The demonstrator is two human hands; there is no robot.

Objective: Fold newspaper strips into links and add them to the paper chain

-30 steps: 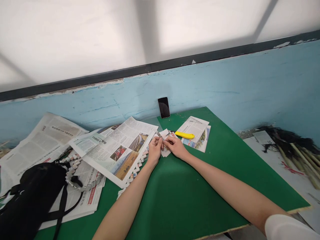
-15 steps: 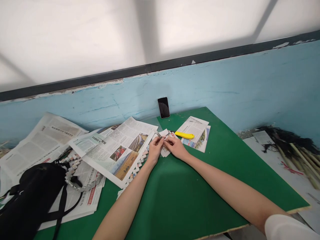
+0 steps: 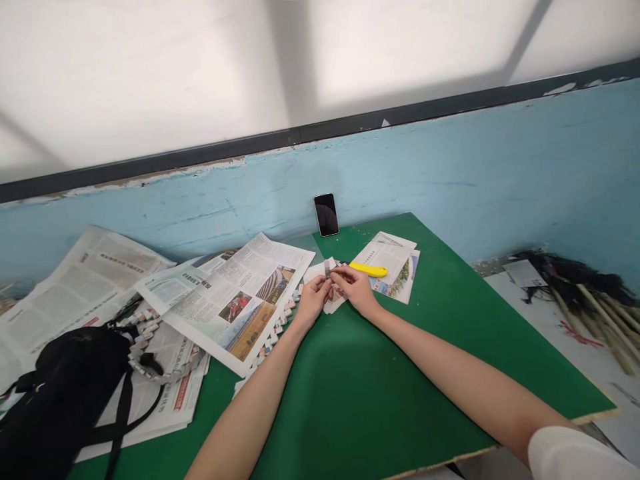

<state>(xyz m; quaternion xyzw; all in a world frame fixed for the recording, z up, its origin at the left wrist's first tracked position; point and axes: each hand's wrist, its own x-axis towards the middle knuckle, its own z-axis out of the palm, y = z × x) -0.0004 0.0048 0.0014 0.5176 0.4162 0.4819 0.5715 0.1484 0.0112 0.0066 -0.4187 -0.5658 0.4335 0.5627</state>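
Both left hand (image 3: 311, 301) and right hand (image 3: 356, 291) pinch one small paper strip (image 3: 327, 267) over loose slips (image 3: 335, 305), just left of yellow tool (image 3: 370, 270); newspaper (image 3: 197, 308) alongside has Chinese headlines (image 3: 201, 281), too small to read.

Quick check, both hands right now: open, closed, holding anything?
Left hand: closed, pinching a small paper strip.
Right hand: closed on the same small paper strip.
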